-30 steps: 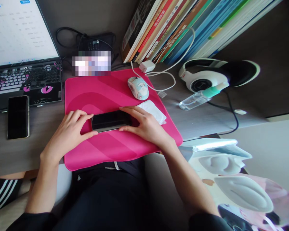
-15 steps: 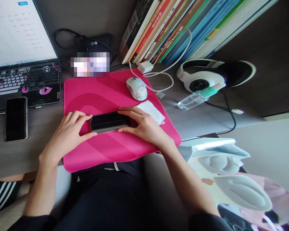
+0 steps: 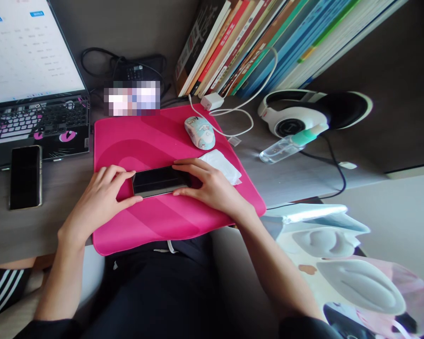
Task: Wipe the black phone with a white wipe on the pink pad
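Both hands grip one phone (image 3: 153,182), black, glossy, thin slab, lying flat on a pink mat (image 3: 137,136), mid-width, nearer the mat's front edge than its back. Left hand (image 3: 95,197) pinches the phone's left end, thumb and forefinger at its two corners; right hand (image 3: 215,186) clasps the right end, fingers on the far long edge, thumb on the near one. Mat is smooth, matt, rounded corners, darker pink pattern, front edge wavy at the tabletop (image 3: 14,235) front. Container: spray bottle (image 3: 281,149), clear, green collar, lying tilted on the tabletop right of the mat; see-through, fill level can't tell. White sheet (image 3: 222,165), thin, creased, on the mat by its right edge, just beside the right hand. Mouse (image 3: 199,133), rounded, pale blue with cartoon print, near mat's back right corner. White charger (image 3: 212,101), boxy, at that corner, loose white cable (image 3: 247,112) looping right. Books (image 3: 233,52) stand in a leaning row along the tabletop's back. Headphones (image 3: 289,127), white shell, black padding, right of the books, near the bottle. Laptop (image 3: 31,56) open at the tabletop's left, screen lit, keyboard deck patterned. Second phone (image 3: 26,177), dark screen, flat in front of it near the left front.
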The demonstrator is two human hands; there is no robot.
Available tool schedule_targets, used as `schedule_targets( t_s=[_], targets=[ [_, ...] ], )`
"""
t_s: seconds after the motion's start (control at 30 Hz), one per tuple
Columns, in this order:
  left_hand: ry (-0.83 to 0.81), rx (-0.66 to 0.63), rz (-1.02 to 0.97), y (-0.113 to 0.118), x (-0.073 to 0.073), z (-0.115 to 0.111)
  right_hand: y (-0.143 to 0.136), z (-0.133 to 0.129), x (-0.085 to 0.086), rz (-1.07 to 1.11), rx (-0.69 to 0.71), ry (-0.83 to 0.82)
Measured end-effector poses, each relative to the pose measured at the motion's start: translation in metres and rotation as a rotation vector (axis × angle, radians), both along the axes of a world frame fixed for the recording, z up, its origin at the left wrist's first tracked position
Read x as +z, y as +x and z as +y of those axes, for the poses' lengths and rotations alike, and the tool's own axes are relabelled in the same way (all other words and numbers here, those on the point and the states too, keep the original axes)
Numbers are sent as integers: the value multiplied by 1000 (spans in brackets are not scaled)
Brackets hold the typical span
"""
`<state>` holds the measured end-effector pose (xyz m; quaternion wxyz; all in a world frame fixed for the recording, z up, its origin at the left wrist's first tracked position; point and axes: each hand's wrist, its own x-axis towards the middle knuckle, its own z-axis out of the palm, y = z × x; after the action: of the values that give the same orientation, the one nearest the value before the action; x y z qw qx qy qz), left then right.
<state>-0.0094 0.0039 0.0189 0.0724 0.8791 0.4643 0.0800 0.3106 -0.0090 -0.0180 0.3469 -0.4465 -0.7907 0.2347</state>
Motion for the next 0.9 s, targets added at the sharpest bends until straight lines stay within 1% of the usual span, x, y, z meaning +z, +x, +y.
schedule_targets(
  t_s=[0.5,0.8,0.9],
  targets=[
    [5,-7,-16,1,2,-2,-1,0,0,0,4,0],
    [-33,6,-57,1,2,-2,-1,0,0,-3,5,9],
    [-24,2,-38,1,2,-2,-1,-1,0,-4,8,12]
  ],
)
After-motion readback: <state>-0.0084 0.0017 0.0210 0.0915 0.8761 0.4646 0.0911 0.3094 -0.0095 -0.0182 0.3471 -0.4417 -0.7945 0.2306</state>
